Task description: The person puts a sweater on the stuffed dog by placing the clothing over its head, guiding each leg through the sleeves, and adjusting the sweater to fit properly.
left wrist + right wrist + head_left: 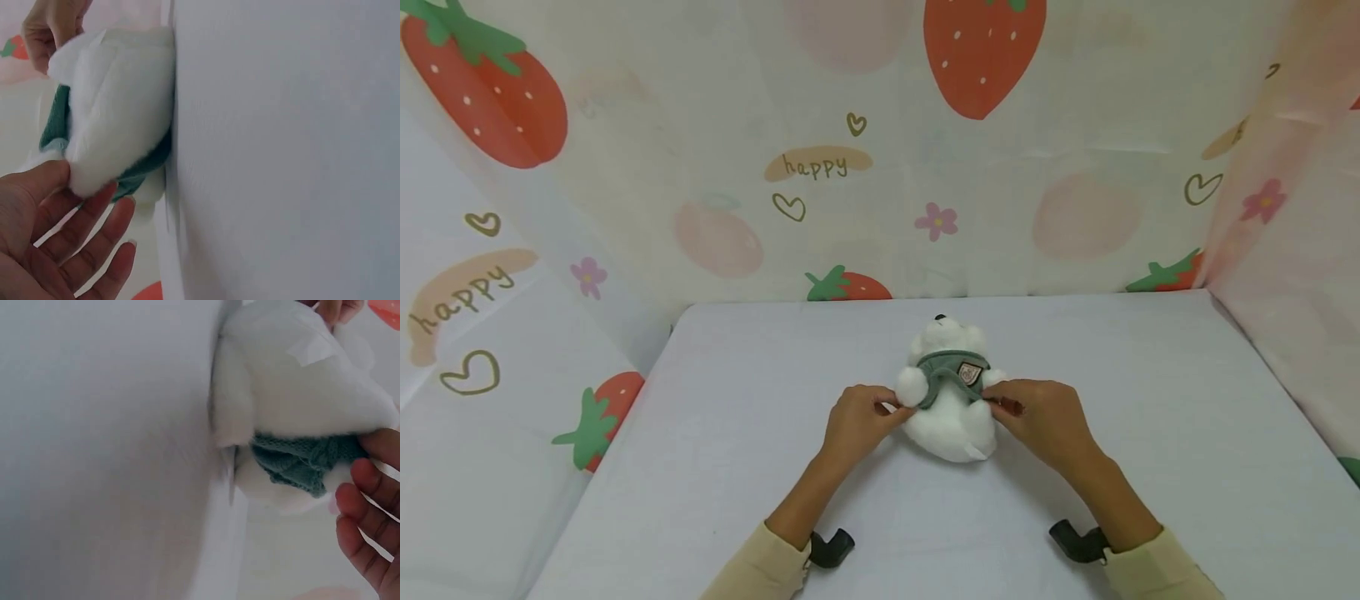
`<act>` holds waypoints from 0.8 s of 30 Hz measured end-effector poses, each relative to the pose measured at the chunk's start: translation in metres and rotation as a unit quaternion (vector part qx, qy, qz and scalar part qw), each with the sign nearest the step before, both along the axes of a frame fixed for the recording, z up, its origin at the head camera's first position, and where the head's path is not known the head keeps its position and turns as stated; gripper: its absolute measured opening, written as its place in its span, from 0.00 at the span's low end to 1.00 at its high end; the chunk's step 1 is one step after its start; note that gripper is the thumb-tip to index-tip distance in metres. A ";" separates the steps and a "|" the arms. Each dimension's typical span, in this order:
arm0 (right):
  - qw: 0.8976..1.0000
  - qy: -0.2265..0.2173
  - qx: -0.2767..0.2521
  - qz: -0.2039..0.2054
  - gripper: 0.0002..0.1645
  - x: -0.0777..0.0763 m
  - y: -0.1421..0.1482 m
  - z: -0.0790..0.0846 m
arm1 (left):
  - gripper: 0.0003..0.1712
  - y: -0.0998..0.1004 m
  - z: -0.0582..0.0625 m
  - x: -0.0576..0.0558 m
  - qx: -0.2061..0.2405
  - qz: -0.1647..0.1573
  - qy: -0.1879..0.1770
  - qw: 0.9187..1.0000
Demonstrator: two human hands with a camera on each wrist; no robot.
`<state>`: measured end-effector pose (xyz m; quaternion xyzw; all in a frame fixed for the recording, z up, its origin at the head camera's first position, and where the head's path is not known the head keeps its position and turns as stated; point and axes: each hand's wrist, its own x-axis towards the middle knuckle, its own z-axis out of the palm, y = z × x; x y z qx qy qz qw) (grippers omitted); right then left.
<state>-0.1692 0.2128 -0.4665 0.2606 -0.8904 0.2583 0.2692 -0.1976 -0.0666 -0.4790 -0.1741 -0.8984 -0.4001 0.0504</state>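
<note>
A white plush bear [951,429] lies on its back on the white table, its head pointing away. It wears a green knitted sweater [942,364] with a small patch on the chest. My left hand [859,423] pinches the sweater's lower edge beside the bear's left-side paw; in the left wrist view, white fur partly hides thumb and forefinger's hold. On the other side, my right hand [1047,417] pinches the hem between thumb and forefinger. The right wrist view shows bunched green knit [300,462] next to the fingers [362,503], the remaining fingers loosely bent.
A white-covered table [760,358] spreads around the bear. Behind it and at both sides stand cloth walls [700,100] printed with strawberries, hearts and flowers. Black curved pieces [832,550] are fixed at both wrists, by the beige sleeves [763,562].
</note>
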 end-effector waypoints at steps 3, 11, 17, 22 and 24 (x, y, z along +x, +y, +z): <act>0.999 -0.031 -0.020 0.017 0.15 0.000 0.001 0.001 | 0.06 0.001 0.001 0.001 -0.006 0.012 0.004 1.000; 0.993 -0.105 0.005 0.048 0.12 0.003 0.005 0.007 | 0.04 -0.003 0.003 0.001 -0.021 0.014 0.013 1.000; 0.990 -0.090 0.102 0.026 0.09 0.002 0.011 0.009 | 0.02 -0.018 0.002 -0.008 -0.037 0.023 -0.006 0.999; 0.987 -0.106 0.122 0.018 0.08 0.002 0.016 0.010 | 0.03 -0.026 -0.002 -0.014 -0.058 0.009 -0.046 0.997; 0.986 -0.132 0.104 0.020 0.08 0.001 0.015 0.009 | 0.02 -0.024 -0.003 -0.014 -0.061 -0.012 -0.063 0.996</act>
